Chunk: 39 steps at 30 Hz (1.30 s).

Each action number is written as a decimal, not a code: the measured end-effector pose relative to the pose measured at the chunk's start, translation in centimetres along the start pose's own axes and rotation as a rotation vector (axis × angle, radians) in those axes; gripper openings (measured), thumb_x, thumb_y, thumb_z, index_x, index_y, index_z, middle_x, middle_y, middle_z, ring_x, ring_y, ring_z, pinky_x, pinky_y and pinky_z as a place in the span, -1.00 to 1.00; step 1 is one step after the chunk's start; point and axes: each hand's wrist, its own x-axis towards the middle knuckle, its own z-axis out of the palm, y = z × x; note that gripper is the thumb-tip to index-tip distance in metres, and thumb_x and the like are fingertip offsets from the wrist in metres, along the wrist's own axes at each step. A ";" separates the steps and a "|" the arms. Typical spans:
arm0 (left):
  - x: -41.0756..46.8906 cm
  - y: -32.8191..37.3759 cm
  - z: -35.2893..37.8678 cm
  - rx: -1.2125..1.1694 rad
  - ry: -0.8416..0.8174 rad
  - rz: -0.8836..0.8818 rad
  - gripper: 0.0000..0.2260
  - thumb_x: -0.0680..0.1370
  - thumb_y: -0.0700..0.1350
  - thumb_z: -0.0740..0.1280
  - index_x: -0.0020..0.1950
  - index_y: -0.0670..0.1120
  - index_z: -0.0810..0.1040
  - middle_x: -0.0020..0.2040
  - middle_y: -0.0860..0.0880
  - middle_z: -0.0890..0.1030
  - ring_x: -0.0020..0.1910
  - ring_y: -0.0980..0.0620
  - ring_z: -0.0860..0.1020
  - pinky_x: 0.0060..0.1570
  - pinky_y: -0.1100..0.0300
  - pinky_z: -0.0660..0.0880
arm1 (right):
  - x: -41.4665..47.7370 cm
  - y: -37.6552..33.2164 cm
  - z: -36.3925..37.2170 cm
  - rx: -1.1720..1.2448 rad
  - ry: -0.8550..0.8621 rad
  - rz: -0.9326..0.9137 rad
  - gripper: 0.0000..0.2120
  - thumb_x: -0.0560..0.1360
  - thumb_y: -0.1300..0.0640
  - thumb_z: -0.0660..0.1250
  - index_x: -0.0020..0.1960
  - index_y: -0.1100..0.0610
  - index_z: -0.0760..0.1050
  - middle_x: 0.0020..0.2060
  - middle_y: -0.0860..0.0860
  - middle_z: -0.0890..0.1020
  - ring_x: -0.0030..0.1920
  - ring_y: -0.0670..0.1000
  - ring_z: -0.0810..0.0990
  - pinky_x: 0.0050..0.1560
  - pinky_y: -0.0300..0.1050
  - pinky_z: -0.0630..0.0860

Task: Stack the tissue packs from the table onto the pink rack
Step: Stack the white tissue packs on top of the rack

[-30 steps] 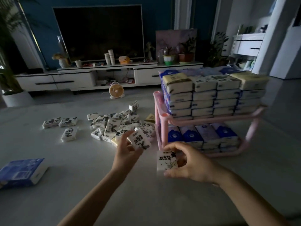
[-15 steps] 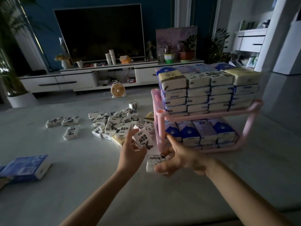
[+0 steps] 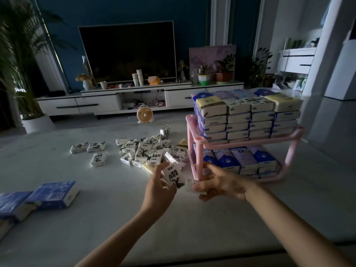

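Left hand (image 3: 159, 186): raised just left of the near post of the pink rack (image 3: 199, 151), thumb and fingers gripping a white tissue pack (image 3: 173, 176) on end.
Right hand (image 3: 221, 182): low in front of that post, fingers curled, pinching a second pack (image 3: 189, 186), which is mostly hidden.
Left forearm (image 3: 119, 234): bare, angled up toward the rack.
Right forearm (image 3: 289, 214): bare, reaching in from the lower right.
Gap between hands: slight, with the packs nearly touching.

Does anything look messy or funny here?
Yes. The small tissue packs left of the pink rack lie in a jumbled heap on the table, overlapping at all angles, while the rack's stacks are neat.
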 end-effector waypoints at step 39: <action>-5.4 3.5 2.2 -0.043 -0.251 0.252 -0.57 0.38 -0.41 0.38 0.01 0.02 0.31 -0.08 -0.03 0.53 -0.18 0.06 0.58 -0.29 0.25 0.58 | -18.5 7.1 0.4 -0.062 0.305 0.005 -0.39 0.10 -0.13 0.48 0.02 0.19 0.48 -0.25 0.01 0.60 -0.28 0.05 0.60 -0.23 -0.11 0.58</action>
